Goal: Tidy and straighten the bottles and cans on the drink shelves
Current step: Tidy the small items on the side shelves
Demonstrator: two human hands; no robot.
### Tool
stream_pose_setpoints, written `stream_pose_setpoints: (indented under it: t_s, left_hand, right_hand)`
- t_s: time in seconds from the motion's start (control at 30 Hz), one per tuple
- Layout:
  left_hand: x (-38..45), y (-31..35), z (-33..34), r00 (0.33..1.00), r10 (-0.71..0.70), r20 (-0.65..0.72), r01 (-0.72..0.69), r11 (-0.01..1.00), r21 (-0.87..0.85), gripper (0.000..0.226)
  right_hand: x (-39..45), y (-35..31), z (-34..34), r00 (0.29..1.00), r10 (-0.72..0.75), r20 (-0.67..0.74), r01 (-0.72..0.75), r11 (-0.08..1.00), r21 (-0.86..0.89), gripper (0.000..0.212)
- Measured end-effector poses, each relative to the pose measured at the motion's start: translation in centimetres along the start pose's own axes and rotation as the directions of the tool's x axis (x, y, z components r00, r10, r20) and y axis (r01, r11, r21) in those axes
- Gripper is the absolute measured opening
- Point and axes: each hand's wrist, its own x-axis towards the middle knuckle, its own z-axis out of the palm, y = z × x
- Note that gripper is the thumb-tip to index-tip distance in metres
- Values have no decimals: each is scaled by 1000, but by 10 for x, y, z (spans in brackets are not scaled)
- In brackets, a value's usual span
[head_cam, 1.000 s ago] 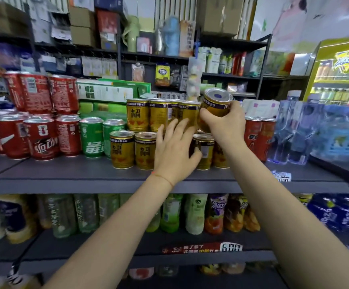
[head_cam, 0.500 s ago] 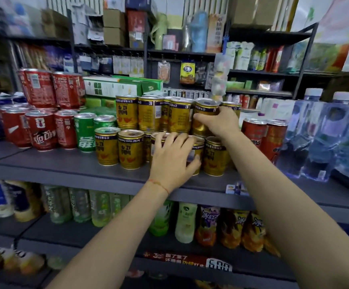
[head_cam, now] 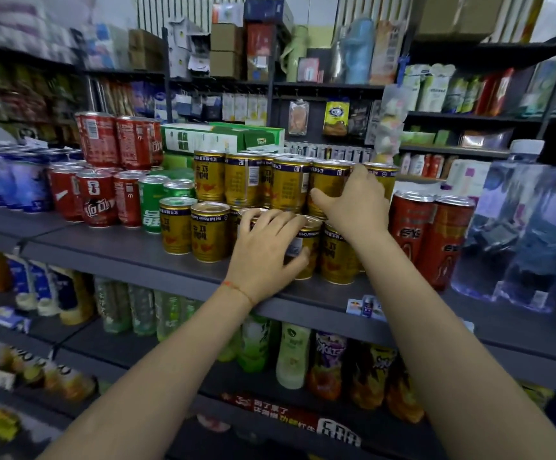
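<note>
**Two hands on stacked gold cans**

Two hands work my view. On the grey shelf (head_cam: 110, 250), my left hand (head_cam: 263, 254) curls its grip around a lower gold can (head_cam: 303, 247). My right hand (head_cam: 353, 204) grips an upper-row gold can (head_cam: 328, 184).

Background shelving (head_cam: 476, 118) carries cardboard boxes (head_cam: 226, 49), a blue vessel (head_cam: 358, 49) and white cartons (head_cam: 431, 88). Hanging snack packets (head_cam: 335, 116) are mounted on the rear panel. A green-and-white carton (head_cam: 223, 137) lies flat. A red price strip (head_cam: 286, 415) is fixed to a lower shelf edge.
</note>
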Motion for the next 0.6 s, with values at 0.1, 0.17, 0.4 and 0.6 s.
stream_pose_setpoints:
  t_s: [0.1,0.17,0.4,0.6]
  left_hand:
    - [1,0,0,1000,7,22,-6,1000,-29,42]
    - [-1,-4,-3,999,40,27,-38,997,-73,46]
    - [-50,-99,-88,972,-129,-198,120,991,-58,20]
    - [-170,-271,-187,861,-489,140,485,872,65,24]
  right_hand:
    - [-29,-8,1,968,-176,-178,190,980,63,46]
    - [-47,-18,5,929,-225,-294,276,950,144,27]
    - [-102,-113,59,909,-345,-232,415,789,453,10]
    - [-179,-278,166,915,-399,58,295,759,581,15]
